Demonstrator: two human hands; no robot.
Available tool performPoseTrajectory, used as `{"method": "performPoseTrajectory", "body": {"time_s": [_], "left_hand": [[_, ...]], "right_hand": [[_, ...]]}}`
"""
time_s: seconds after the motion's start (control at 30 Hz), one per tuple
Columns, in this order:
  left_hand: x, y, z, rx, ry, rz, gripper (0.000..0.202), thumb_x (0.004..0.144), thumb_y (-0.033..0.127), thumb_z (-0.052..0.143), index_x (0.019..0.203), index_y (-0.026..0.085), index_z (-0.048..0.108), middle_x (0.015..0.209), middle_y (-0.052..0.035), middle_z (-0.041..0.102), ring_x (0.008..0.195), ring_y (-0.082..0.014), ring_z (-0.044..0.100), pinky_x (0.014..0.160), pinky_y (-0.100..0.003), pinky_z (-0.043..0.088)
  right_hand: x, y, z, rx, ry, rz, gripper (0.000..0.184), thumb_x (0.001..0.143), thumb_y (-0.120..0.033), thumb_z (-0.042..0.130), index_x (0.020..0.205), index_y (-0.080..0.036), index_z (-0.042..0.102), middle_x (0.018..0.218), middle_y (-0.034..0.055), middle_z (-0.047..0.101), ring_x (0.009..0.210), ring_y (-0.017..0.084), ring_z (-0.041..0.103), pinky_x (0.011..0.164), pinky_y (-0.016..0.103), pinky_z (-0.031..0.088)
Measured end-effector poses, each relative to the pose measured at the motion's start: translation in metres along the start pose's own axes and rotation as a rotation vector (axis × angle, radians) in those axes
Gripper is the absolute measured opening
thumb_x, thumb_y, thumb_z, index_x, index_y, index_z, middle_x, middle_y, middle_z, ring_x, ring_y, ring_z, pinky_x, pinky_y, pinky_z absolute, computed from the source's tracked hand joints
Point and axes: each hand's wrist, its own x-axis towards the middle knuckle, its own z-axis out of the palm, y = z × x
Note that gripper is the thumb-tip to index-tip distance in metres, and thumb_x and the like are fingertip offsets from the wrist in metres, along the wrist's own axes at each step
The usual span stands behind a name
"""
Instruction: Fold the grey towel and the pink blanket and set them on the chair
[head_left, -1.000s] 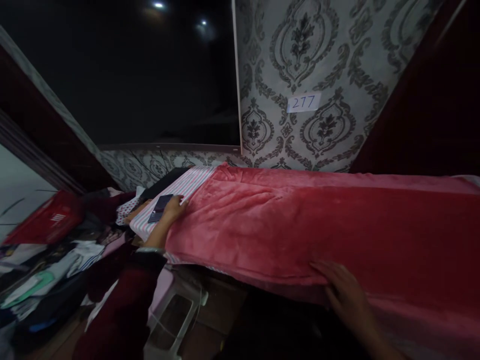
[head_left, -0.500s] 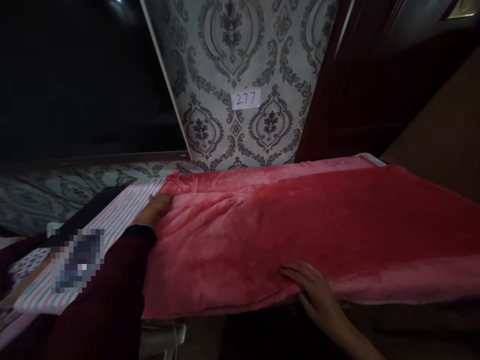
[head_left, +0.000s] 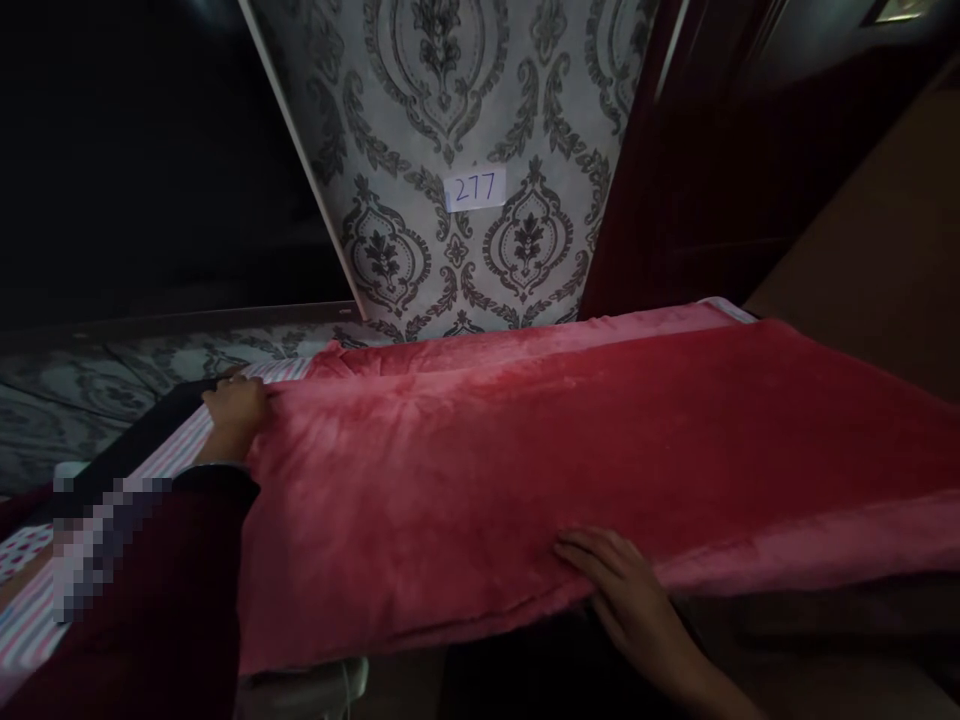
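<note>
A red plush blanket lies spread across a raised surface in front of me. My left hand, in a dark red sleeve, grips the blanket's left edge with curled fingers. The fingers of my right hand are closed on the blanket's near hem at the front edge. Beneath the blanket at the left a pink and white striped cloth shows.
Patterned grey wallpaper with a small white label reading 277 stands behind. A dark panel fills the upper left, a dark red door the upper right. A blurred-out patch lies on the striped cloth.
My left hand left the phone on the striped cloth, took the blanket's left edge and pulled it leftward, smoothing the wrinkles. My view swung right. The right hand stayed on the near hem.
</note>
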Motion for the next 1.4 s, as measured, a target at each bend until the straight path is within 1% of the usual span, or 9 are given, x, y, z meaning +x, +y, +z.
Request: {"method": "performPoseTrajectory", "body": {"time_s": [0.1, 0.33, 0.47, 0.57, 0.73, 0.87, 1.03, 1.2, 1.4], "left_hand": [[-0.006, 0.011, 0.008, 0.234, -0.065, 0.005, 0.027, 0.093, 0.018, 0.05, 0.113, 0.005, 0.06, 0.135, -0.023, 0.061, 0.13, -0.0359, 0.051, 0.107, -0.052, 0.042], [-0.035, 0.018, -0.001, 0.165, -0.082, 0.141, 0.049, 0.098, 0.021, 0.048, 0.143, 0.0, 0.05, 0.152, -0.0292, 0.046, 0.139, -0.0424, 0.044, 0.109, -0.06, 0.041], [-0.087, 0.008, 0.008, 0.01, -0.164, 0.389, 0.039, 0.095, 0.026, 0.054, 0.128, 0.008, 0.065, 0.141, -0.0203, 0.06, 0.131, -0.0362, 0.054, 0.111, -0.053, 0.043], [-0.151, -0.018, 0.02, -0.223, -0.027, 0.488, 0.031, 0.093, 0.031, 0.055, 0.114, 0.013, 0.069, 0.123, -0.0149, 0.07, 0.117, -0.0302, 0.062, 0.109, -0.045, 0.046], [-0.263, -0.081, 0.037, -0.463, 0.365, 0.119, 0.028, 0.09, 0.038, 0.053, 0.103, 0.019, 0.069, 0.109, -0.0129, 0.071, 0.111, -0.0298, 0.063, 0.103, -0.046, 0.047], [-0.311, -0.117, 0.047, -0.709, 0.427, -0.324, 0.027, 0.077, 0.04, 0.062, 0.095, 0.02, 0.066, 0.097, -0.0091, 0.07, 0.095, -0.0264, 0.064, 0.088, -0.04, 0.051], [-0.323, -0.128, 0.051, -1.155, 0.261, -0.672, 0.04, 0.063, 0.051, 0.073, 0.086, 0.02, 0.062, 0.079, -0.0021, 0.064, 0.07, -0.0176, 0.061, 0.063, -0.028, 0.045], [-0.317, -0.12, 0.051, -1.288, 0.169, -0.727, 0.047, 0.06, 0.057, 0.077, 0.08, 0.02, 0.057, 0.068, 0.0004, 0.061, 0.055, -0.0146, 0.059, 0.051, -0.023, 0.038], [-0.306, -0.113, 0.051, -1.42, 0.205, -0.805, 0.031, 0.063, 0.033, 0.077, 0.079, 0.02, 0.053, 0.063, 0.0036, 0.057, 0.049, -0.0131, 0.058, 0.046, -0.021, 0.038]], "right_hand": [[0.0, -0.001, 0.0, 0.006, -0.034, 0.018, 0.062, 0.088, -0.003, 0.043, 0.14, -0.028, 0.066, 0.129, 0.008, 0.073, 0.119, 0.024, 0.067, 0.096, 0.043, 0.058], [-0.002, 0.0, -0.003, 0.016, -0.078, 0.071, 0.062, 0.087, -0.003, 0.044, 0.14, -0.028, 0.066, 0.129, 0.0103, 0.072, 0.12, 0.027, 0.065, 0.098, 0.049, 0.055], [-0.001, 0.002, -0.006, 0.004, -0.094, 0.042, 0.064, 0.088, -0.006, 0.046, 0.146, -0.028, 0.061, 0.13, 0.0099, 0.071, 0.118, 0.028, 0.064, 0.1, 0.051, 0.053], [0.0, 0.003, -0.009, -0.011, -0.093, 0.03, 0.069, 0.087, -0.006, 0.046, 0.152, -0.026, 0.055, 0.132, 0.0104, 0.07, 0.118, 0.029, 0.062, 0.1, 0.052, 0.053], [-0.003, 0.009, -0.011, -0.014, -0.08, -0.005, 0.063, 0.089, -0.011, 0.046, 0.149, -0.026, 0.057, 0.13, 0.0102, 0.071, 0.115, 0.031, 0.063, 0.099, 0.053, 0.053], [-0.007, 0.023, -0.007, -0.02, -0.087, -0.062, 0.052, 0.092, -0.02, 0.047, 0.141, -0.026, 0.064, 0.123, 0.0109, 0.072, 0.11, 0.032, 0.066, 0.096, 0.053, 0.053], [-0.008, 0.034, -0.004, -0.026, -0.067, -0.146, 0.045, 0.097, -0.024, 0.046, 0.138, -0.024, 0.064, 0.121, 0.0126, 0.072, 0.107, 0.032, 0.067, 0.092, 0.05, 0.055], [-0.006, 0.033, -0.006, -0.051, -0.081, -0.174, 0.046, 0.097, -0.023, 0.046, 0.138, -0.022, 0.065, 0.121, 0.013, 0.072, 0.106, 0.031, 0.067, 0.091, 0.05, 0.056], [0.01, 0.032, -0.01, -0.082, -0.103, -0.19, 0.051, 0.088, -0.012, 0.046, 0.129, -0.026, 0.073, 0.117, 0.0088, 0.077, 0.1, 0.029, 0.068, 0.089, 0.048, 0.057]]}}
